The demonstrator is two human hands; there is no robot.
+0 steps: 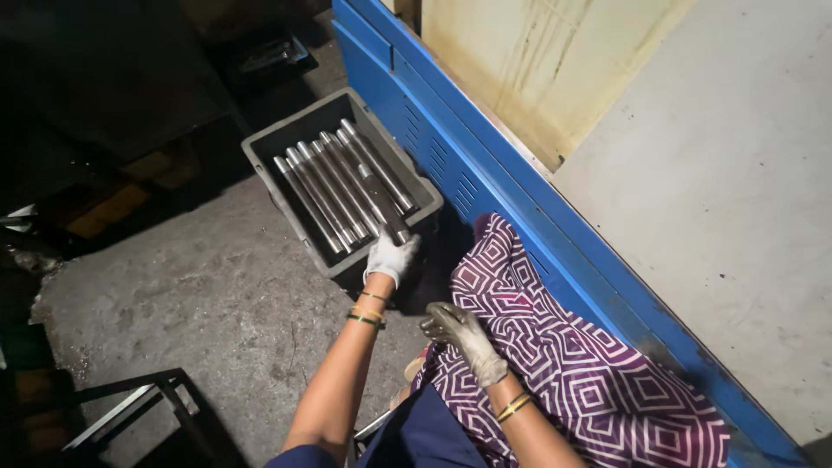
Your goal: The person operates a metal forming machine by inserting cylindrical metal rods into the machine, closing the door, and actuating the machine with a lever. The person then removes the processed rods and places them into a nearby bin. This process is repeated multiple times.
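Down on the concrete floor [199, 295] we see a grey plastic crate [282, 139] holding metal rods [334, 186] side by side. Our left hand [390, 256], in a white glove, reaches to the near edge of the crate and grasps one dark rod [383, 204]. Our right hand [455, 329], gloved too, hangs near the crate, fingers loosely curled, holding nothing, over purple patterned cloth [563, 347].

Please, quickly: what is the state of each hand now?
Left hand: gloved, closed on the end of a metal rod in the grey crate.
Right hand: gloved, loosely curled, holding nothing.
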